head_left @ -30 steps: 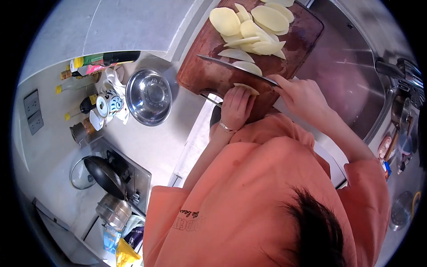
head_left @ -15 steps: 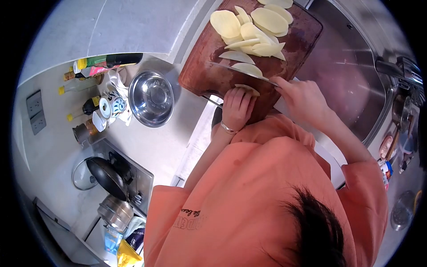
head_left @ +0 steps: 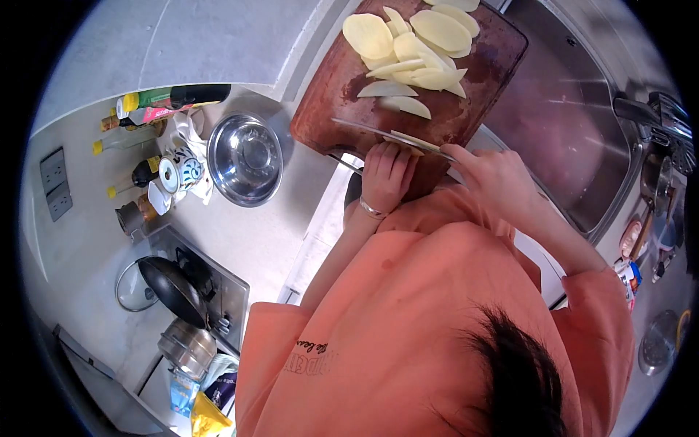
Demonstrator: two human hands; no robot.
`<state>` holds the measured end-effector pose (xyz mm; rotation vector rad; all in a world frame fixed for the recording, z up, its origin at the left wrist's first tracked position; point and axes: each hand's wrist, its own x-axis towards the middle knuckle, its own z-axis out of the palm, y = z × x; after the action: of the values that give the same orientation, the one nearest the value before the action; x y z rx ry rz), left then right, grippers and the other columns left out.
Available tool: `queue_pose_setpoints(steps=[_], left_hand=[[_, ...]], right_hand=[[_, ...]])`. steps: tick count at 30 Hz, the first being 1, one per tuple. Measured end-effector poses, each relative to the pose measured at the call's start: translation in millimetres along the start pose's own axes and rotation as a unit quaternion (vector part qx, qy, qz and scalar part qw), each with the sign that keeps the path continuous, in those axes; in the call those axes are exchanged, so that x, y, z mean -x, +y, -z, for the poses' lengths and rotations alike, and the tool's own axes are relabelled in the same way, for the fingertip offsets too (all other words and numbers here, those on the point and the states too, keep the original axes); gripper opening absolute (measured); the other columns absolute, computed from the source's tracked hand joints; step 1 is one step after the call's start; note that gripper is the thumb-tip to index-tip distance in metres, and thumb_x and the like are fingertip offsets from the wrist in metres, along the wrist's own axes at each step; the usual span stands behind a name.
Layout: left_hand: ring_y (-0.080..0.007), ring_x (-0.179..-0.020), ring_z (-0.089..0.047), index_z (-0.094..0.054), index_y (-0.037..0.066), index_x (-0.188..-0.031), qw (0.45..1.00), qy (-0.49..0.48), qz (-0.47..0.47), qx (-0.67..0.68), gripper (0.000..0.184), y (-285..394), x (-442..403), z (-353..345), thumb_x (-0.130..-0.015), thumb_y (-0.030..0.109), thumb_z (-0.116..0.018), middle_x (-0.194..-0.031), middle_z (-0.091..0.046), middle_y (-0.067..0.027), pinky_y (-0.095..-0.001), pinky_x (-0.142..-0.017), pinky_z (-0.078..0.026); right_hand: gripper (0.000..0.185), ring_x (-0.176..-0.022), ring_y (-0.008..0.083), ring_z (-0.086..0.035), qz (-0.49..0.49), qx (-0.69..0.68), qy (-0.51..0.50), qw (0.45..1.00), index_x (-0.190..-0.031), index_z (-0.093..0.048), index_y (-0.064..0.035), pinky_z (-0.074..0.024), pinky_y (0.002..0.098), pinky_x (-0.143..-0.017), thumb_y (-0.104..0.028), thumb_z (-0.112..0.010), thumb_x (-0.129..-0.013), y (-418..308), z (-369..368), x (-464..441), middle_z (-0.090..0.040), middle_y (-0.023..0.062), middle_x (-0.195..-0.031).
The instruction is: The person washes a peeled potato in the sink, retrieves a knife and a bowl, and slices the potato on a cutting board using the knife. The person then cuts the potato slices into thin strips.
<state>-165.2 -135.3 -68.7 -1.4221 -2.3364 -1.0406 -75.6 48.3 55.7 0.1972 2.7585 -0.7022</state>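
A reddish-brown cutting board (head_left: 320, 116) carries pale yellow potato slices (head_left: 368, 36), most of them piled at its far end. Two slices lie apart nearer to me, one of them a half-oval slice (head_left: 411, 107). My left hand (head_left: 386, 175) has its fingers curled over a small potato piece (head_left: 408, 140) and holds it on the board; the fingers hide much of it. In my right hand (head_left: 491, 175) is the handle of a kitchen knife (head_left: 360, 125). Its thin blade lies across the board, right at the held piece and close to my left fingertips.
A sink (head_left: 561, 109) adjoins the board on the right. To the left stands a steel bowl (head_left: 245, 159), with bottles (head_left: 148, 171) and a patterned canister (head_left: 182, 170) behind it. A black wok (head_left: 173, 290) sits on the stove, beside a steel pot (head_left: 188, 348).
The knife has come closer to me, from beside the loose half-oval slice to the piece under my left hand. That loose slice has shifted slightly away. My left hand stays nearly in place.
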Motion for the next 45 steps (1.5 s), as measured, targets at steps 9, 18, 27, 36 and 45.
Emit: queue_pose_setpoints(steps=[9,18,27,36,45], left_hand=[[-0.0241,-0.079,-0.055,-0.059,0.008,-0.091,0.997,0.069,-0.016,-0.032,0.024,19,-64,92,-0.070,0.010,-0.072,-0.086,-0.057,-0.0058,-0.0361,-0.069,-0.041],[-0.0278,-0.083,-0.059,-0.063,0.006,-0.093,0.937,-0.344,-0.030,0.050,0.021,-20,-132,63,-0.074,0.016,-0.067,-0.089,-0.061,-0.0088,-0.0371,-0.073,-0.049],[-0.0262,-0.079,-0.059,-0.062,0.008,-0.085,0.946,-0.302,-0.099,-0.059,0.012,-38,-139,22,-0.075,0.014,-0.064,-0.080,-0.059,-0.0072,-0.0379,-0.071,-0.049],[-0.0214,-0.071,-0.060,-0.065,0.007,-0.079,0.998,0.024,-0.022,-0.053,0.011,-11,-121,95,-0.071,0.010,-0.073,-0.079,-0.062,-0.0045,-0.0307,-0.063,-0.050],[-0.0274,-0.083,-0.061,-0.063,0.002,-0.089,0.991,-0.084,-0.101,-0.008,0.022,-4,-15,39,-0.068,0.006,-0.070,-0.092,-0.062,-0.0110,-0.0347,-0.070,-0.051]], right_hand=[[0.047,-0.067,0.0228,-0.059,0.042,0.117,0.114,0.986,-0.121,-0.054,-0.0125,-0.0481,0.0345,-0.058,-0.013,-0.056,-0.074,8,-7,6,-0.053,0.0073,-0.075],[0.039,-0.072,0.0171,-0.054,0.121,0.221,0.192,0.948,-0.112,-0.058,-0.0061,-0.0463,0.0274,-0.062,-0.017,-0.054,-0.075,11,-17,-2,-0.053,0.0041,-0.080],[0.037,-0.075,0.0201,-0.057,0.093,0.162,0.185,0.965,-0.110,-0.059,-0.0075,-0.0475,0.0310,-0.064,-0.013,-0.055,-0.073,17,-23,1,-0.054,0.0053,-0.080],[0.022,-0.067,0.0311,-0.061,-0.028,-0.080,0.100,0.991,-0.096,-0.061,-0.0083,-0.0484,0.0413,-0.061,-0.019,-0.060,-0.077,15,-12,9,-0.061,0.0127,-0.072],[0.016,-0.062,0.0350,-0.058,-0.057,-0.052,0.056,0.995,-0.092,-0.055,-0.0067,-0.0449,0.0453,-0.056,-0.022,-0.054,-0.086,4,-16,6,-0.059,0.0148,-0.067]])
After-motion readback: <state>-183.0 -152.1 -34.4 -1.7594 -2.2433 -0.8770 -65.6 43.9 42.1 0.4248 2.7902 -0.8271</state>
